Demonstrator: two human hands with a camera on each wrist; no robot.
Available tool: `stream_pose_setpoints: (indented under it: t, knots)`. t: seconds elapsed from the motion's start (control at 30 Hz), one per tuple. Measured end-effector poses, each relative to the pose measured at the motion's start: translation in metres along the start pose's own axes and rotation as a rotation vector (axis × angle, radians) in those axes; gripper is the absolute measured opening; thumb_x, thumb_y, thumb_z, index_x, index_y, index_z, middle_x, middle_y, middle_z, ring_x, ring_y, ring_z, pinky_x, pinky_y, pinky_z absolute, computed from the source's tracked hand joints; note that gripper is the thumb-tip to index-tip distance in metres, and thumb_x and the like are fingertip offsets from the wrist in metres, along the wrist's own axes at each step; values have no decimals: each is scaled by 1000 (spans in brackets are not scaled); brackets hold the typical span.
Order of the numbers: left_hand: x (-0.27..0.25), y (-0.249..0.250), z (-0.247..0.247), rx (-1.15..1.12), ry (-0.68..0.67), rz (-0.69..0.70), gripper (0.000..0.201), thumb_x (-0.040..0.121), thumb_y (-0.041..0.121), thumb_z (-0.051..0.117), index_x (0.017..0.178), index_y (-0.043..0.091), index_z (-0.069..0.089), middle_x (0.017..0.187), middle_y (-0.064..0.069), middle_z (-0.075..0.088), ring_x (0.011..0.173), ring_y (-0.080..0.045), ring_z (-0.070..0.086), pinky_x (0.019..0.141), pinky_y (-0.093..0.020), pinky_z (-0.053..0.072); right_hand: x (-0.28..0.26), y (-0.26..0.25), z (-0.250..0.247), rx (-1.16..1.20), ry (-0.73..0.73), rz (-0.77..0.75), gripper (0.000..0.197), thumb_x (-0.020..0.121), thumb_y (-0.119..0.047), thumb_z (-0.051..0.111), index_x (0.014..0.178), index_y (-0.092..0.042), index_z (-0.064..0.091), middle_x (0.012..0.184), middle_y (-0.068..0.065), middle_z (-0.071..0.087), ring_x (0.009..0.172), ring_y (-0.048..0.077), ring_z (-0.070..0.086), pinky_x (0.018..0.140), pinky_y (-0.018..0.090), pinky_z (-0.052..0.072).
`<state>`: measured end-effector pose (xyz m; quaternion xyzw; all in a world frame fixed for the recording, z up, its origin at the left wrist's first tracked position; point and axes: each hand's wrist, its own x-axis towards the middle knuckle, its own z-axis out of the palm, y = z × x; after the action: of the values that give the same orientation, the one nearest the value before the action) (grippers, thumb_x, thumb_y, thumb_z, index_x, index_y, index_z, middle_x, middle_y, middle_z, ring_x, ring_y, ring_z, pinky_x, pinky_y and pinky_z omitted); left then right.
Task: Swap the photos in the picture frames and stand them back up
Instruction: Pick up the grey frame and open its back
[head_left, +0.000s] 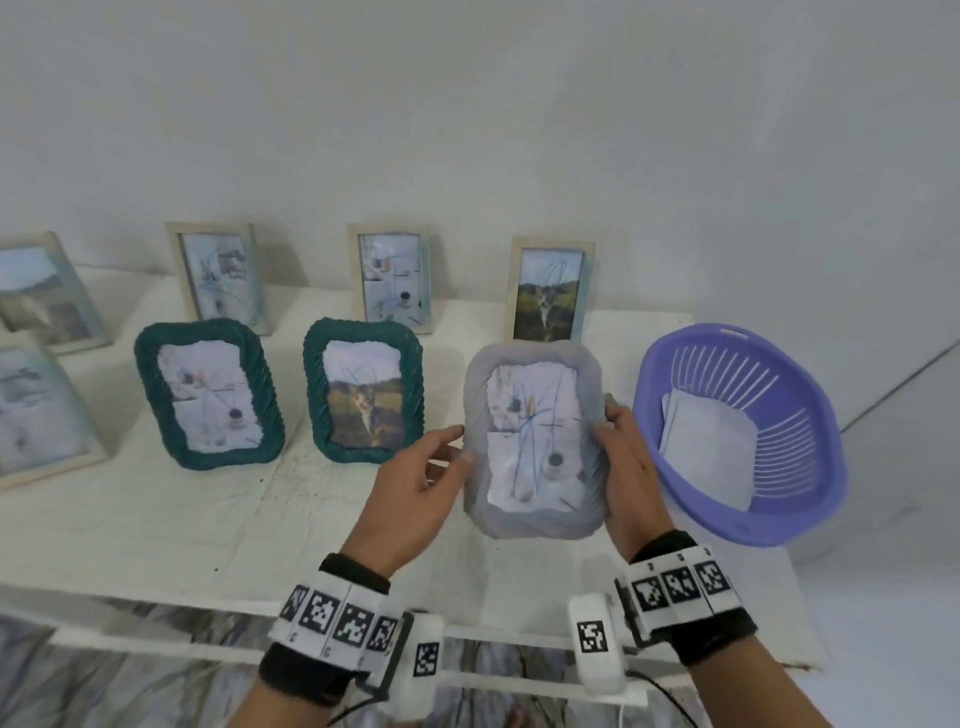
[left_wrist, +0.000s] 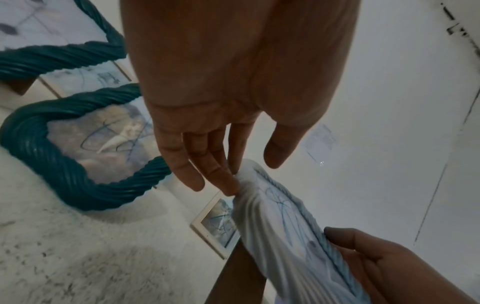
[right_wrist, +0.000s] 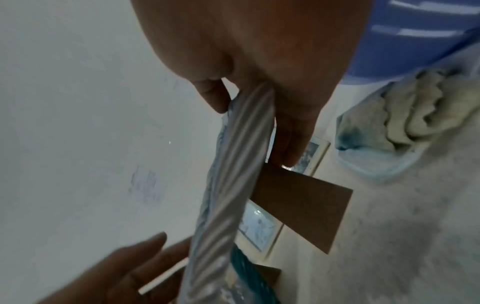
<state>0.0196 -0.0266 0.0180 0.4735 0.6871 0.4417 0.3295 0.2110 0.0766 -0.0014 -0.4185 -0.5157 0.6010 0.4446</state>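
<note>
- We hold the grey rope-pattern frame (head_left: 535, 441) above the table (head_left: 156, 519), photo side towards us, with the right hand (head_left: 631, 467) pinching its right edge, thumb in front and fingers behind.
- The left hand (head_left: 415, 488) is spread, and only its fingertips (left_wrist: 228, 185) touch the left edge; the thumb stands apart.
- The brown easel stand (right_wrist: 298, 207) sticks out behind the frame, so the step now seems to be standing it back up.
- To do it well, we lower the bottom edge first, let the stand's foot meet the table, then ease off the pinch once it leans steadily.
- Just right of the right hand sits the purple basket (head_left: 810, 519) holding loose sheets, so that side is tight.
- Left of the left hand stand two green frames (head_left: 363, 389); beyond the held frame stands a wooden frame (head_left: 550, 291).
- The bare patch below our hands, back from the near table edge, looks the safest spot.
</note>
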Motion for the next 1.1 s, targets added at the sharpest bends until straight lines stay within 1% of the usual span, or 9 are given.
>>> stream_pose_setpoints:
  t: [0.17,0.3,0.4,0.5,0.6,0.67,0.8,0.93,1.1]
  knots:
    - [-22,-6,-9,49,-29,-21,44,86,52,60,125,33,54,102,13,64,88,4,60,74,-12,49,-32,6,8,264,-10,155,19,97,-12,46,115,-7,51,111,18,65,101,30,61,90,48,46]
    - [-31,-16,-7,99,-81,-100,106,59,95,48,143,32,38,126,11,50,111,-4,55,96,-30,49,-60,15,26,365,-14,221,22,97,-10,46,118,-12,51,117,19,66,105,33,62,94,51,45]
    - [-33,-27,-2,86,-149,-171,126,53,95,56,154,39,5,149,11,36,135,-12,40,110,-42,38,-74,16,40,358,-33,207,23,97,-13,47,120,-10,51,114,19,68,102,32,65,84,44,54]
    - [-36,-23,2,-90,-229,-197,131,54,88,66,152,43,-7,157,16,26,142,-6,30,116,-39,32,-83,10,50,277,-81,181,27,97,-23,48,120,-10,55,110,17,69,98,30,66,76,37,54]
    - [-42,-13,-2,-217,-277,-212,124,58,80,68,152,41,-2,147,17,37,129,4,42,101,-17,40,-90,6,56,229,-120,170,36,99,-33,46,123,-8,55,111,23,67,97,36,65,80,50,52]
    - [-43,-14,-8,-288,-307,-202,118,57,77,69,150,47,3,142,13,46,120,8,50,91,-13,42,-88,8,56,179,-66,176,30,101,-29,47,120,-8,59,109,22,67,91,37,65,76,49,53]
    - [-47,-15,-21,-498,-413,-109,114,57,84,66,149,32,25,129,8,64,119,-7,59,102,-33,47,-85,19,56,-78,-61,178,21,99,-15,51,107,-13,70,102,13,70,76,26,62,67,40,56]
    - [-46,-28,-33,-555,-372,-94,107,59,81,69,140,16,43,124,-4,67,114,-26,64,97,-40,52,-88,21,52,-128,-66,140,18,95,-7,54,100,-10,71,92,12,70,72,21,59,63,38,54]
    - [-46,-59,-44,-582,-98,-153,53,76,52,75,116,19,64,101,-7,73,86,-20,68,67,-32,56,-88,31,35,-232,111,92,9,91,-1,58,90,-8,65,82,13,66,66,16,56,52,30,49]
